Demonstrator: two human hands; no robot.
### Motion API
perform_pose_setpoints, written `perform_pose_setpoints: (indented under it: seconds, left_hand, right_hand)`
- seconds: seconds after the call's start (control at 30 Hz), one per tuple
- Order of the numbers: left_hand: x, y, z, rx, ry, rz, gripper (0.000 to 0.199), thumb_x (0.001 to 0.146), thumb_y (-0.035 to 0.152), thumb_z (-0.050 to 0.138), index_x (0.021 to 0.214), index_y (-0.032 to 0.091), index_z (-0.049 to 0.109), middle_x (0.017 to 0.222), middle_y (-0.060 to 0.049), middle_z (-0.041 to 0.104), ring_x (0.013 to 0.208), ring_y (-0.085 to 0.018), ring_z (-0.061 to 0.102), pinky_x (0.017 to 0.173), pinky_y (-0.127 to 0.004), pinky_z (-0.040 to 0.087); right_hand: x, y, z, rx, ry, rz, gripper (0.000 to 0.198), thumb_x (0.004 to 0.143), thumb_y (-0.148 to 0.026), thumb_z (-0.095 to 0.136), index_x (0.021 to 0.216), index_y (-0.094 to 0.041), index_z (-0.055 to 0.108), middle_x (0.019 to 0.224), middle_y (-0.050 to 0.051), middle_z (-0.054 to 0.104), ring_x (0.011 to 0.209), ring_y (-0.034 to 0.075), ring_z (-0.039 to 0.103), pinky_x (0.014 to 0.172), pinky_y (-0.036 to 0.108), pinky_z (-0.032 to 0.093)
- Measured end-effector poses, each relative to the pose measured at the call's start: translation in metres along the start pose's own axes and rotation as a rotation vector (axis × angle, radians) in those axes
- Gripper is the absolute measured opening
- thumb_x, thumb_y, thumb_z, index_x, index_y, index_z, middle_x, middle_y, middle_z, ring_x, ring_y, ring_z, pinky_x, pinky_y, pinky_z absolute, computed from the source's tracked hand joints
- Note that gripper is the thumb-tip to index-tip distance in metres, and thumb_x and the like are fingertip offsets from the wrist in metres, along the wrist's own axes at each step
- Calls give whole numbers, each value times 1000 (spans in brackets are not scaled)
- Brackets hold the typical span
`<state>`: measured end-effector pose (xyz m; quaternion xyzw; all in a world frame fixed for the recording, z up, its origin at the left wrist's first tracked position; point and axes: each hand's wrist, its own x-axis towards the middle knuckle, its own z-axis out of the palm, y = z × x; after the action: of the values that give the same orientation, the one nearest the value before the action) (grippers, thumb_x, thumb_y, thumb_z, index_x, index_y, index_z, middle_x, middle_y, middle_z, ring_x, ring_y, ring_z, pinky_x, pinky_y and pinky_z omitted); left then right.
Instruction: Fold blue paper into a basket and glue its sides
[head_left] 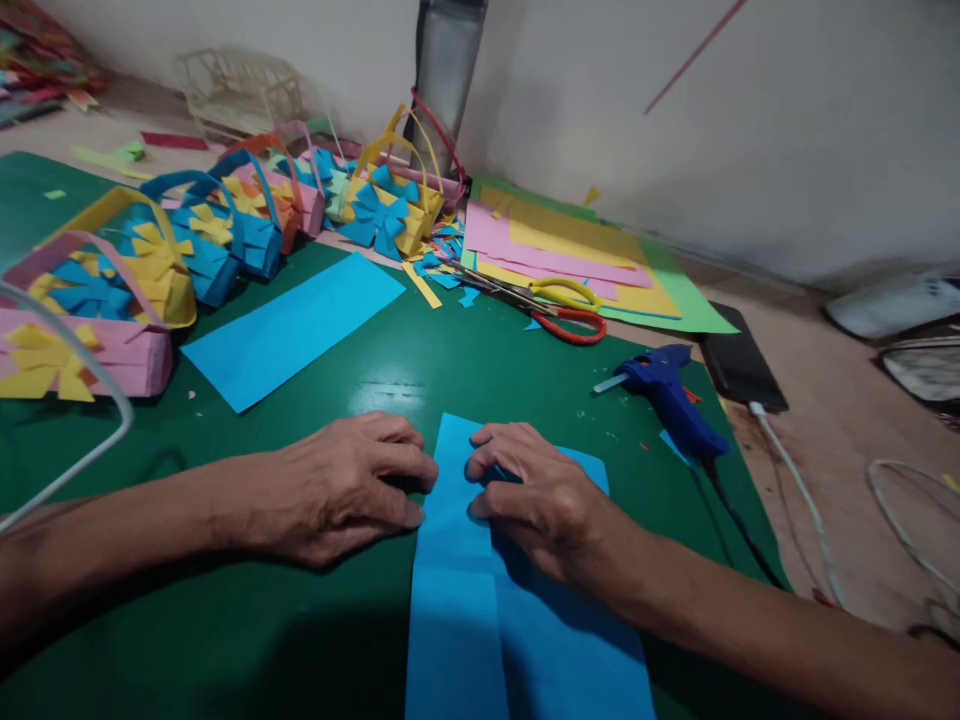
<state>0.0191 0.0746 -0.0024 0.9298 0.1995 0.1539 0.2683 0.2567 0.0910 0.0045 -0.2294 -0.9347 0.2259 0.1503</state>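
Note:
A sheet of blue paper (pixel 457 620) lies in front of me with its left part folded over as a long flap. My left hand (pixel 352 490) is at the paper's left folded edge, fingers curled and the thumb and fingertips touching that edge. My right hand (pixel 547 500) reaches over the sheet from the right. Its bent fingers and thumb grip the flap's inner edge, and the hand hides part of the sheet beneath. Another flat blue paper rectangle (pixel 296 330) rests beyond my left hand.
Small paper baskets (pixel 135 360) with flowers line the green table's left. Scissors (pixel 555 305), paper scraps (pixel 442 250) and stacked coloured sheets (pixel 585 250) lie at the back. A blue glue gun (pixel 675 400) with a cord and a phone (pixel 742 365) sit right. A white cable (pixel 112 430) arches at left.

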Motion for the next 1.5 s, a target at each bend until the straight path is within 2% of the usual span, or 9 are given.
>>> perform_pose_setpoints:
  seconds: [0.3, 0.53, 0.83, 1.0, 1.27, 1.5]
  left_hand:
    - [-1, -2, 0, -4, 7, 10, 19, 89, 18, 46, 84, 19, 64, 111, -6, 60, 97, -21, 49, 84, -37, 40]
    - [0, -1, -1, -12, 19, 5, 17, 87, 15, 48, 81, 19, 64, 109, -6, 61, 95, -21, 50, 82, -36, 40]
    - [-2, -3, 1, 23, -6, 17, 14, 82, 15, 52, 83, 22, 64, 109, -6, 60, 95, -21, 49, 81, -38, 39]
    - [-2, -4, 2, 34, -14, 20, 16, 83, 16, 51, 87, 24, 65, 110, -6, 59, 94, -22, 48, 80, -38, 38]
    - [-1, -2, 2, 29, -14, 16, 16, 82, 15, 51, 86, 22, 65, 110, -6, 58, 96, -22, 48, 80, -38, 38]
    - [-2, 0, 2, 35, 8, 0, 12, 83, 16, 53, 83, 22, 64, 110, -6, 57, 96, -22, 49, 81, -38, 39]
  right_hand:
    - [4, -7, 2, -27, 19, 56, 24, 77, -5, 46, 69, -18, 65, 78, 6, 58, 80, 19, 52, 74, 38, 41]
    - [3, -9, 12, -48, 125, 76, 31, 77, -1, 42, 63, -18, 64, 74, 5, 56, 77, 18, 51, 72, 37, 39]
    - [3, -9, 17, 3, 114, 164, 25, 72, -2, 47, 64, -20, 62, 74, 2, 54, 79, 17, 48, 75, 38, 35]
    - [1, -12, 19, 47, 104, 232, 30, 67, 2, 46, 69, -22, 64, 76, 1, 53, 81, 18, 46, 77, 40, 31]
    - [3, -13, 14, 49, 68, 270, 22, 69, 2, 53, 68, -19, 60, 74, 0, 53, 83, 18, 48, 80, 41, 32]
    - [-10, -6, 8, -14, 144, 116, 21, 82, -7, 48, 73, -20, 62, 76, 3, 54, 80, 18, 50, 73, 38, 38]
